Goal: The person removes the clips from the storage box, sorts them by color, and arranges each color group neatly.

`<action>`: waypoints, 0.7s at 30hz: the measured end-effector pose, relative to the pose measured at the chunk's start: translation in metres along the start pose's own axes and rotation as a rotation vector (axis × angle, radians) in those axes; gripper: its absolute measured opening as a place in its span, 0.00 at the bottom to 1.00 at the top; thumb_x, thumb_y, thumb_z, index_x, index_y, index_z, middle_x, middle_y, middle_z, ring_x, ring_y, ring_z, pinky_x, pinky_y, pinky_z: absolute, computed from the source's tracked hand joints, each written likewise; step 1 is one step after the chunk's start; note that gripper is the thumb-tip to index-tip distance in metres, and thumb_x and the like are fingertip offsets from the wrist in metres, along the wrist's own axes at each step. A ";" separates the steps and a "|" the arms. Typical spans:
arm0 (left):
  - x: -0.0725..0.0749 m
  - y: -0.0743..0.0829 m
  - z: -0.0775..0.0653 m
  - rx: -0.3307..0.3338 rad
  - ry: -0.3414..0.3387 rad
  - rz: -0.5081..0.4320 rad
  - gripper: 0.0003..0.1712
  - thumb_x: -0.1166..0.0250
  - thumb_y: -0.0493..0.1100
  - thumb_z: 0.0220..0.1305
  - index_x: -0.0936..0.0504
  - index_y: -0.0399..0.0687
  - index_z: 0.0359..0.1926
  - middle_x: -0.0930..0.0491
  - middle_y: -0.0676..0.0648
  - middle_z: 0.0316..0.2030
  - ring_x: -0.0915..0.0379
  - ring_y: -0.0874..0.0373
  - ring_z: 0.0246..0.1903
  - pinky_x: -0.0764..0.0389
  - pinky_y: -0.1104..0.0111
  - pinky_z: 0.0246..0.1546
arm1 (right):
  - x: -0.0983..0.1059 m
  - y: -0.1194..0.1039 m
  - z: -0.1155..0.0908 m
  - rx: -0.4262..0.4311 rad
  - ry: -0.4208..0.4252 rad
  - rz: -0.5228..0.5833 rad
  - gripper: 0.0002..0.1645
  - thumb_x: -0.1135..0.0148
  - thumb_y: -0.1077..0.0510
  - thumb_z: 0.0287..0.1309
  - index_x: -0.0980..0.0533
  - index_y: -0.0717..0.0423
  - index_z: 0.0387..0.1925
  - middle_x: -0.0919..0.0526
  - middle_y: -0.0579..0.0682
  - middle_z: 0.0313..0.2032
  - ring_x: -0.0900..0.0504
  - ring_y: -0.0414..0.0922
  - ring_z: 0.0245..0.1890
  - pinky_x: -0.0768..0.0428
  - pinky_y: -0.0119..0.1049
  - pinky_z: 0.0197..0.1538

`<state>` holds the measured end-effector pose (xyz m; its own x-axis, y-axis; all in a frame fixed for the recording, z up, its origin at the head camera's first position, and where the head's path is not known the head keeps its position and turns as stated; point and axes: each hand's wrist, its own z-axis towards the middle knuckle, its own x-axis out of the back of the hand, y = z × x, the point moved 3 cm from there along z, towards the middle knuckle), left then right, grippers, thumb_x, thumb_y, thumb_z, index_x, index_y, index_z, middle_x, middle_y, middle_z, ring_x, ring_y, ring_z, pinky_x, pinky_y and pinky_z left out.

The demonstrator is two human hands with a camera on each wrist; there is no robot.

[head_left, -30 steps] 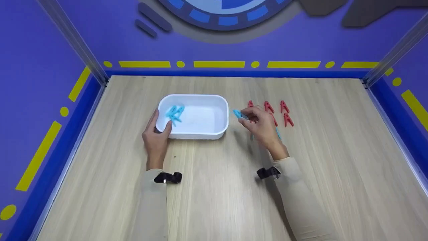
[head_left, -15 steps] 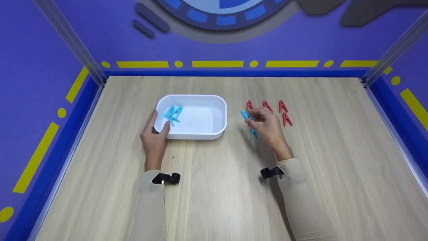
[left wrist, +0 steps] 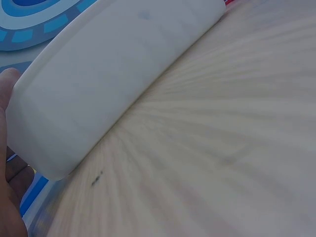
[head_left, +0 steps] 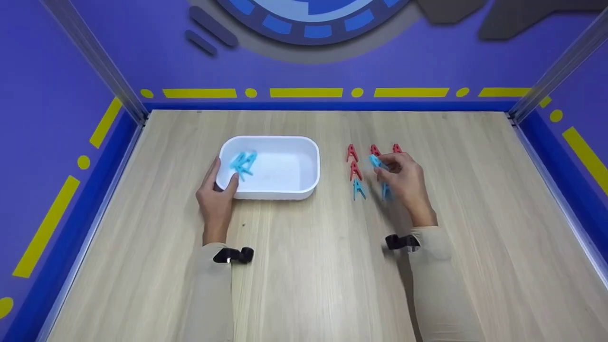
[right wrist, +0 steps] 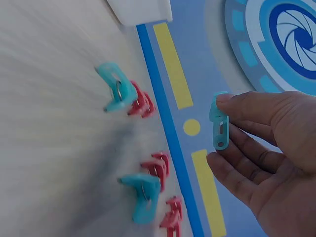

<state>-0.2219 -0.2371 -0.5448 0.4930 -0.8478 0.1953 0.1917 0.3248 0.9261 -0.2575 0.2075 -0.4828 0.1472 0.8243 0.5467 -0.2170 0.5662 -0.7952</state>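
Observation:
My left hand (head_left: 217, 204) grips the left end of a white plastic tub (head_left: 275, 195), thumb over the rim. Inside, at its left, lie several light-blue clothespins (head_left: 244, 164). Right of the tub, my right hand (head_left: 409, 183) pinches another light-blue clothespin (right wrist: 221, 129) between thumb and fingers, raised above the table. Below and around this hand, red clothespins (head_left: 356, 171) stand in columns on the tabletop. A blue clothespin (head_left: 359, 189) lies at the front of the left column. Another blue clothespin (right wrist: 147, 202) fronts the middle column, partly hidden by the hand in the head view.
The wooden tabletop (head_left: 304, 266) is enclosed by blue-purple panels (head_left: 304, 71) at the back and both sides. A small dark mark (left wrist: 97, 178) shows on the wood near the tub.
My right hand has moved rightward with the blue clothespin, from beside the tub to over the right part of the columns, uncovering the left column. My left hand keeps its grip on the tub.

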 end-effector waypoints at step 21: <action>-0.001 -0.001 0.000 0.035 -0.015 -0.004 0.38 0.26 0.44 0.69 0.28 0.45 0.76 0.31 0.50 0.76 0.41 0.60 0.77 0.39 0.72 0.75 | 0.051 0.037 -0.005 -0.151 -0.078 -0.106 0.17 0.29 0.63 0.68 0.17 0.67 0.54 0.14 0.63 0.48 0.18 0.54 0.47 0.24 0.26 0.43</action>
<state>-0.2227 -0.2365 -0.5454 0.4798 -0.8552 0.1960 0.1640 0.3069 0.9375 -0.2533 0.2701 -0.4855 0.0846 0.7610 0.6432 -0.0561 0.6481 -0.7595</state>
